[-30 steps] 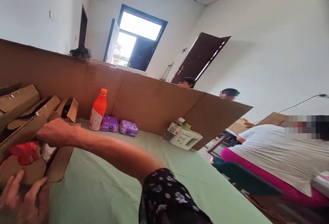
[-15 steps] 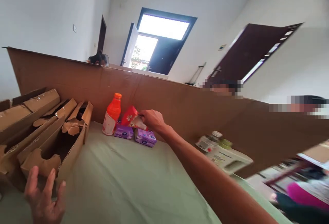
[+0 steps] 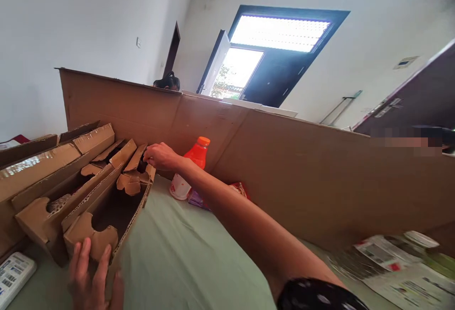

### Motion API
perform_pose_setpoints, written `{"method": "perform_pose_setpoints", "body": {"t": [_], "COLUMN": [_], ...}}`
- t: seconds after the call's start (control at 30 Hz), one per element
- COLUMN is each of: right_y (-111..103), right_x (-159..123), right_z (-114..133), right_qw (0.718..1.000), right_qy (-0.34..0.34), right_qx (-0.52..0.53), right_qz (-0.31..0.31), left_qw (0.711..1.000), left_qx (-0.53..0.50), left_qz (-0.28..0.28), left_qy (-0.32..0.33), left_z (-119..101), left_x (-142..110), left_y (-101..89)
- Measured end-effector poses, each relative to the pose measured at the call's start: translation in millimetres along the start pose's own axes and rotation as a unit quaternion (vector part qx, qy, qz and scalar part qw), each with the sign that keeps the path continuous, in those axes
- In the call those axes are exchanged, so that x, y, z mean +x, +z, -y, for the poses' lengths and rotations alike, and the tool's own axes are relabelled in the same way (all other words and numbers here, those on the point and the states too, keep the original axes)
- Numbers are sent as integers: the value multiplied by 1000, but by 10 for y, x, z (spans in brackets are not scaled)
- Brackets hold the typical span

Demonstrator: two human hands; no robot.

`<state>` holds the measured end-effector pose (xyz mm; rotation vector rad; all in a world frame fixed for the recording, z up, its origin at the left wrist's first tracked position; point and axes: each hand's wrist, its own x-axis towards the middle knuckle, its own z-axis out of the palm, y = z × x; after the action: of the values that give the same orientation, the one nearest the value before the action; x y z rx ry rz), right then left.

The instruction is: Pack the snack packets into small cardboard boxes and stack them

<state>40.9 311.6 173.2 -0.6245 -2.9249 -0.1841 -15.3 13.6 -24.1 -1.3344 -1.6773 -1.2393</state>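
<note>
A narrow open-topped cardboard box (image 3: 122, 210) with a notched front stands at the right end of a row of similar boxes. My left hand (image 3: 94, 272) is at its front panel, fingers spread and open, fingertips against the cardboard. At the box's far end is my right hand (image 3: 161, 156), its fingers curled closed on the rear cardboard edge; the fingertips are partly hidden. Behind my right forearm stands an orange bottle (image 3: 197, 153) with a white label. A purple packet (image 3: 195, 199) and a red packet (image 3: 241, 188) show in part around the arm.
Other cardboard boxes (image 3: 64, 158) line the left side. A white labelled object (image 3: 16, 277) lies at the lower left. A tall cardboard partition (image 3: 302, 177) crosses behind the green cloth (image 3: 170, 253). Blurred containers (image 3: 401, 267) are at the right. People's heads show beyond the partition.
My right hand has let go of the red packet and moved left to the far end of the box. My left hand now touches the box front. The view has turned right.
</note>
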Motion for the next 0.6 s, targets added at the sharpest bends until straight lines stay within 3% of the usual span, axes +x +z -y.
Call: {"method": "perform_pose_setpoints", "body": {"t": [0.07,0.17,0.37,0.5,0.6], "right_y": [33,76,160,178,267], "right_x": [146,148,113,243,351], "right_z": [24,0,29,-14,-17], "right_qw": [998,994,991,990,993], "right_qy": [-22,-37,-29,-11,11], "right_qx": [-2,-13,-22,-17,-29], "right_qz": [53,99,130,143,113], "left_qw": [1000,1000,998,999,1000], "left_qx": [4,-6,-22,-18,-1], "left_qz": [-1,1,8,10,8], "left_qy": [-5,-28,-56,-27,-7], "left_z": [5,-13,-44,11,43], "left_x": [-24,-44,-42,-74,-82], "left_y": [3,9,-2,-10,3]}}
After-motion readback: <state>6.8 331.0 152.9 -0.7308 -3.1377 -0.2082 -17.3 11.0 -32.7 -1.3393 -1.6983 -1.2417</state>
